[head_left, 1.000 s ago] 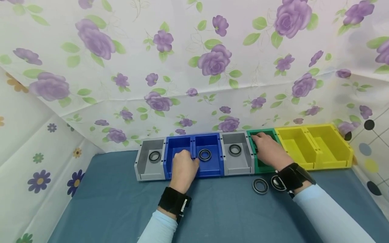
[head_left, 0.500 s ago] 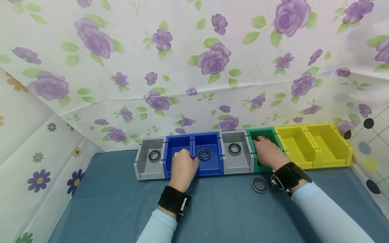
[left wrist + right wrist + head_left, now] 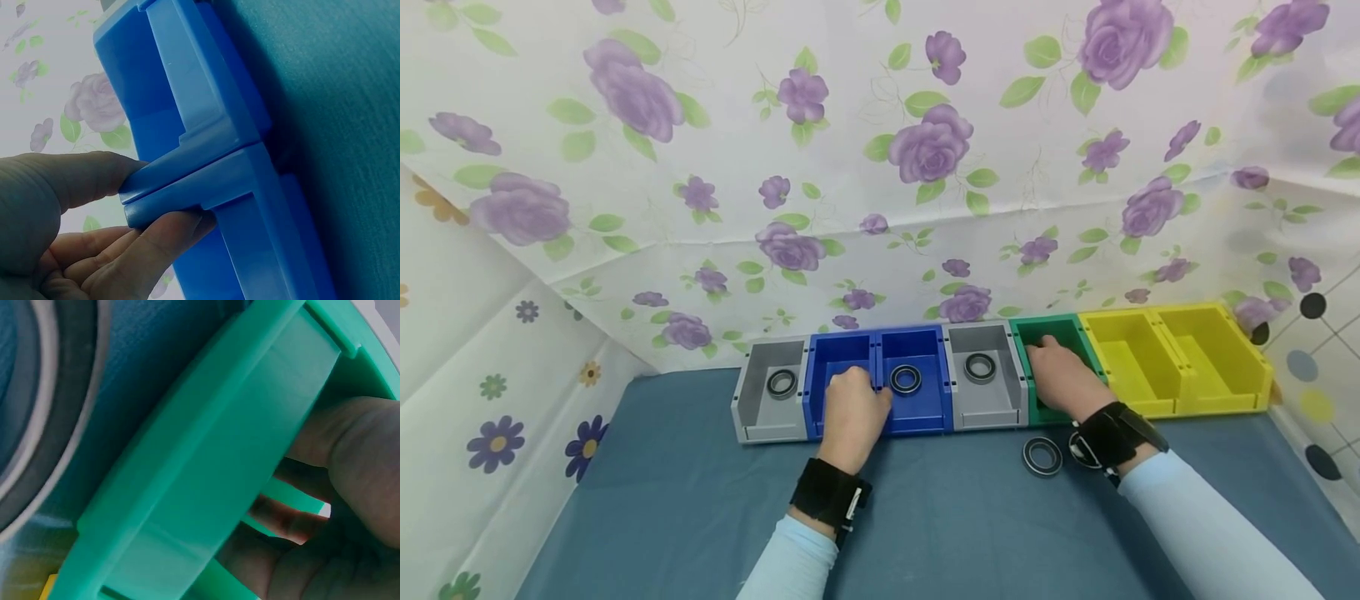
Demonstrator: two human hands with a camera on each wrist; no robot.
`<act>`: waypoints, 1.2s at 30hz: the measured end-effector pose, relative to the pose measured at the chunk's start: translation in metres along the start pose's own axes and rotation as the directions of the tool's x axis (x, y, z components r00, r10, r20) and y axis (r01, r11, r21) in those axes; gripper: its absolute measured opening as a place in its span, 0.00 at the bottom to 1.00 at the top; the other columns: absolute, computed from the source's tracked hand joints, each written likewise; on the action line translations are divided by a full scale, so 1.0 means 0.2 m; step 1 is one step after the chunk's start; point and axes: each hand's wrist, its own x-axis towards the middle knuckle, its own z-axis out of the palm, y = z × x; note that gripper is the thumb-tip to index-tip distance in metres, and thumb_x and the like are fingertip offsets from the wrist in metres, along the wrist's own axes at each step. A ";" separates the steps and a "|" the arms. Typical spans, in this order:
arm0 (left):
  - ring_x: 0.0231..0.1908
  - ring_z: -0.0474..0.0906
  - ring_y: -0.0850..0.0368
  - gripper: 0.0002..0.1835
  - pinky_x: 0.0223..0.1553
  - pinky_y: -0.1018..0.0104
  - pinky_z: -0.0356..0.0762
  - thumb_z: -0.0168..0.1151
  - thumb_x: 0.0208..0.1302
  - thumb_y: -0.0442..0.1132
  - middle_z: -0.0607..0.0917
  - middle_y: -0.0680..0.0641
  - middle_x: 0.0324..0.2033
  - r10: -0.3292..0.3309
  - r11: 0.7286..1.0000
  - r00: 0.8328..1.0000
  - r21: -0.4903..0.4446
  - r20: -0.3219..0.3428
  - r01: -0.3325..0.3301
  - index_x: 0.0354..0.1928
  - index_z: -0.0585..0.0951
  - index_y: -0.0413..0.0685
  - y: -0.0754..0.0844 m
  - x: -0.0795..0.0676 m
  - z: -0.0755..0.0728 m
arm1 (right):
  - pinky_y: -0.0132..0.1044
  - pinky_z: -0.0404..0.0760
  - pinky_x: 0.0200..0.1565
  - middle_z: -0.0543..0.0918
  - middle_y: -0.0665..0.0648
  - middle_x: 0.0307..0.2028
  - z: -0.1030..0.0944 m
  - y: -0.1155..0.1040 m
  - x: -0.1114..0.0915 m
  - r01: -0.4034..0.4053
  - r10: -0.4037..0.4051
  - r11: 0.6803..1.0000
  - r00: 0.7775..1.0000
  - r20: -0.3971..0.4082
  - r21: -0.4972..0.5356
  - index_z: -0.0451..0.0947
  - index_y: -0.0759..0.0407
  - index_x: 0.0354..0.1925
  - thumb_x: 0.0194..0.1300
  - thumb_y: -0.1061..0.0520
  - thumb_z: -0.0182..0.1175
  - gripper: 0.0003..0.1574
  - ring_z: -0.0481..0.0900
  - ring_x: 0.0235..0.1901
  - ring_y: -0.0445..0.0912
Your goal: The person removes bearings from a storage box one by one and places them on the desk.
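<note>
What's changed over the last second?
The right hand has shifted slightly lower in the head view, inside the green bin; whether it holds or released anything is hidden. The left hand still pinches the blue bins where they meet, and the visible bearings stay put.

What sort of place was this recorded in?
Probably a small makeshift tabletop workstation: a joined row of coloured plastic bins, bearings in and in front of them, and floral-print sheeting as a backdrop.
</note>
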 end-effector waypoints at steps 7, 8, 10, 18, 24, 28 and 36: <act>0.08 0.62 0.62 0.21 0.08 0.71 0.54 0.64 0.57 0.40 0.59 0.55 0.10 -0.003 1.000 1.000 0.001 0.000 0.003 0.11 0.68 0.50 0.00 0.00 0.00 | 0.53 0.77 0.43 0.81 0.65 0.36 0.01 0.01 -0.02 0.031 -0.031 1.000 0.999 -0.029 0.001 0.78 0.66 0.39 0.65 0.66 0.51 0.08 0.75 0.35 0.54; 0.08 0.62 0.62 0.20 0.08 0.71 0.54 0.64 0.57 0.40 0.60 0.55 0.10 -0.005 1.000 1.000 0.000 0.001 0.005 0.11 0.69 0.50 0.00 0.00 0.00 | 0.51 0.77 0.41 0.81 0.64 0.34 0.01 0.01 -0.02 0.032 -0.031 0.999 0.999 -0.031 0.007 0.78 0.65 0.37 0.64 0.66 0.51 0.08 0.75 0.34 0.53; 0.08 0.62 0.62 0.20 0.08 0.71 0.54 0.64 0.57 0.40 0.60 0.55 0.10 -0.005 1.000 1.000 -0.002 0.002 0.005 0.11 0.70 0.49 0.00 0.00 -0.01 | 0.48 0.75 0.37 0.80 0.61 0.31 0.01 0.01 -0.03 0.028 -0.028 0.999 0.999 -0.027 0.021 0.77 0.63 0.35 0.64 0.66 0.52 0.06 0.72 0.31 0.51; 0.08 0.62 0.62 0.20 0.08 0.72 0.54 0.64 0.57 0.41 0.60 0.55 0.10 -0.007 1.000 1.000 -0.006 0.009 0.007 0.11 0.69 0.50 0.00 0.00 -0.01 | 0.40 0.71 0.32 0.76 0.54 0.25 0.01 0.01 -0.06 0.027 -0.026 0.997 0.999 -0.026 0.073 0.76 0.59 0.31 0.59 0.66 0.56 0.04 0.69 0.27 0.49; 0.08 0.61 0.62 0.20 0.08 0.72 0.54 0.65 0.56 0.40 0.60 0.56 0.10 -0.010 1.000 1.000 -0.008 0.010 0.010 0.11 0.69 0.50 0.00 0.00 0.00 | 0.39 0.70 0.30 0.77 0.53 0.24 0.01 0.02 -0.09 0.049 -0.044 0.998 0.995 -0.093 0.050 0.77 0.59 0.31 0.54 0.61 0.65 0.06 0.70 0.28 0.48; 0.08 0.62 0.62 0.19 0.08 0.71 0.54 0.65 0.56 0.40 0.61 0.55 0.10 -0.010 1.000 1.000 -0.013 0.007 0.010 0.12 0.71 0.49 0.00 0.00 0.00 | 0.41 0.73 0.31 0.80 0.57 0.28 -0.03 0.01 -0.10 0.050 -0.042 0.998 0.987 -0.153 0.048 0.80 0.63 0.36 0.54 0.57 0.67 0.12 0.73 0.30 0.50; 0.08 0.60 0.63 0.20 0.08 0.72 0.53 0.65 0.56 0.40 0.60 0.56 0.10 0.002 1.000 1.000 -0.015 -0.004 -0.002 0.11 0.70 0.50 0.00 0.00 0.00 | 0.50 0.79 0.40 0.80 0.68 0.41 -0.14 -0.01 -0.16 0.058 -0.023 0.990 0.965 -0.261 0.128 0.76 0.69 0.50 0.58 0.54 0.64 0.26 0.77 0.41 0.58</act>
